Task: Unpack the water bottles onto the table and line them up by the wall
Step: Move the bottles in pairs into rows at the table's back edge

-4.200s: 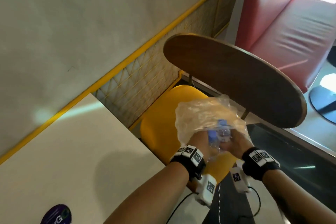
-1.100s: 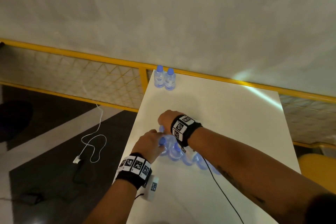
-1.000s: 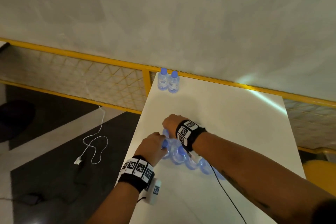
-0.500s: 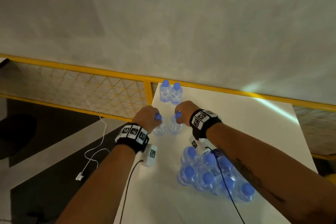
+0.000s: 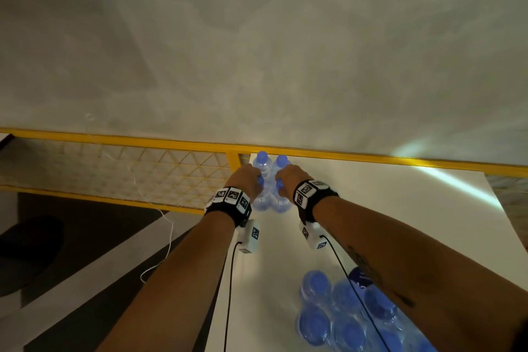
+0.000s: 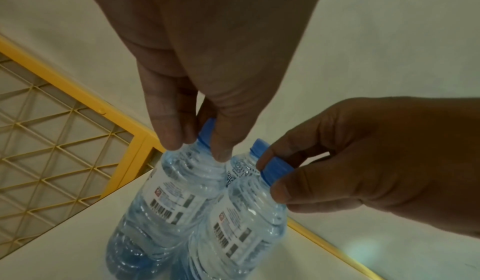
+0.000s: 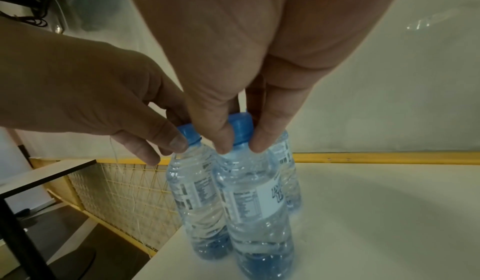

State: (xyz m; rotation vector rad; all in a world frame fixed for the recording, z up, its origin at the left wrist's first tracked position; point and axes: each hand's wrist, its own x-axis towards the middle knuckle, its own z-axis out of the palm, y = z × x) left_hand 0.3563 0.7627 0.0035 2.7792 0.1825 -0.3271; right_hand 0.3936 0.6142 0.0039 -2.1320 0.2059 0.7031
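Observation:
Two clear water bottles with blue caps [image 5: 262,162] stand against the wall at the white table's [image 5: 400,223] far left corner. Just in front of them my left hand [image 5: 253,180] pinches the blue cap [image 6: 206,131] of a bottle [image 6: 166,202]. My right hand [image 5: 285,178] pinches the cap [image 7: 240,127] of a second bottle [image 7: 255,202] beside it. Both held bottles are upright, side by side, touching, bases at the table top. A wrapped pack of several bottles [image 5: 337,320] lies near me, partly under my right forearm.
A yellow rail [image 5: 371,159] runs along the grey wall [image 5: 285,66] behind the table. A yellow mesh fence [image 5: 143,174] lies left of it. The table's left edge runs under my left wrist, with dark floor and a white cable [image 5: 169,240] beyond it.
Both hands picked a bottle each from the pack by the cap and carried them away from me, up to the two bottles at the wall.

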